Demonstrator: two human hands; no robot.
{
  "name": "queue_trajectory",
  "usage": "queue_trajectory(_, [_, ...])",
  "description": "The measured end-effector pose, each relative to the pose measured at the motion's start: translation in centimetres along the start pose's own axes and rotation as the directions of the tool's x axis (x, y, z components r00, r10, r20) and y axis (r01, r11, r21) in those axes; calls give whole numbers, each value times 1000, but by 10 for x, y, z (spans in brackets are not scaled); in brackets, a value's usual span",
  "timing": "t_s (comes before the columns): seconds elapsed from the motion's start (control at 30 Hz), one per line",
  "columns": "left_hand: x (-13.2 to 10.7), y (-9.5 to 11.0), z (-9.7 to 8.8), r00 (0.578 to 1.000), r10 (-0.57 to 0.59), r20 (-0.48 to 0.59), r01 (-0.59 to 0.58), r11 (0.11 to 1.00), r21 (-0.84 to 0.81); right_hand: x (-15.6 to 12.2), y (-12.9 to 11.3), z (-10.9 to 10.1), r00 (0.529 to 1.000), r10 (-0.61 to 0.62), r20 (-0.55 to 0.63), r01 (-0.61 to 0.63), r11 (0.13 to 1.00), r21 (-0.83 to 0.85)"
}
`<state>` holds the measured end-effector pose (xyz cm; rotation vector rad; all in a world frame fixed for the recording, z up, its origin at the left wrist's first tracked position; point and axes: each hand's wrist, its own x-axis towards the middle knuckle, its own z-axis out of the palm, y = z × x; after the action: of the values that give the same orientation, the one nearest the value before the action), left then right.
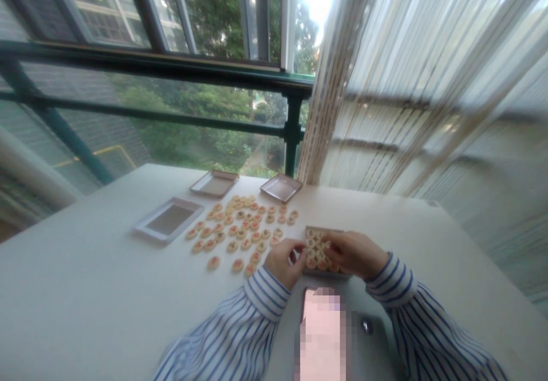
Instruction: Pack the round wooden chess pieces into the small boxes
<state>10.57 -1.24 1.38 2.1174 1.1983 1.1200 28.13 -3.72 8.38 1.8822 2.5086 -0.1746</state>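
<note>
Several round wooden chess discs (240, 230) lie spread face up on the white table (85, 290). A small tray (319, 250) close to me holds a packed group of discs. My left hand (285, 261) rests at the tray's left edge with its fingers curled; what they hold is hidden. My right hand (353, 254) sits over the tray's right side, fingers pinched down on the discs in it. Both arms wear blue-striped white sleeves.
Three empty shallow trays stand beyond the discs: a white-rimmed tray (169, 219) at left, a brown tray (214, 183) and another brown tray (281, 187) at the back. A phone (321, 335) lies near my chest. A railing, window and curtain stand behind the table.
</note>
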Motion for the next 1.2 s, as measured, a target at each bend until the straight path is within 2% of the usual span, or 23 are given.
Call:
queue_trajectory(0.2, [-5, -3, -12, 1000, -15, 10, 15, 1000, -8, -2, -11, 1, 998, -48, -35, 48, 999, 14])
queue_trajectory(0.27, [-8, -4, -20, 999, -32, 16, 32, 999, -13, -2, -15, 2, 995, -79, -62, 81, 996, 40])
queue_trajectory(0.37, [-16, -5, -35, 998, -59, -35, 59, 998, 1, -1, -21, 4, 989, -131, -69, 137, 986, 95])
queue_trajectory(0.5, [-27, -10, -57, 998, -54, -19, 55, 997, 55, 2, -28, 7, 984, -158, -80, 166, 980, 107])
queue_trajectory(0.63, [-37, -24, -75, 1000, -28, 12, 27, 995, 97, 6, -37, 9, 979, -190, -71, 196, 976, 94])
queue_trajectory(0.87, [-49, -49, -105, 991, -64, -119, 84, 981, 177, 15, -63, 15, 972, -219, -82, 226, 970, 86])
queue_trajectory(1.0, [-51, -67, -126, 989, -33, -143, 70, 962, 266, 23, -79, 19, 959, -280, -46, 282, 957, 68])
queue_trajectory(1.07, [-51, -75, -134, 992, -17, -122, 55, 948, 314, 28, -87, 20, 955, -297, -12, 297, 953, 57])
queue_trajectory(1.2, [-48, -86, -141, 991, 1, -137, 51, 923, 382, 37, -100, 21, 955, -295, 18, 294, 955, 43])
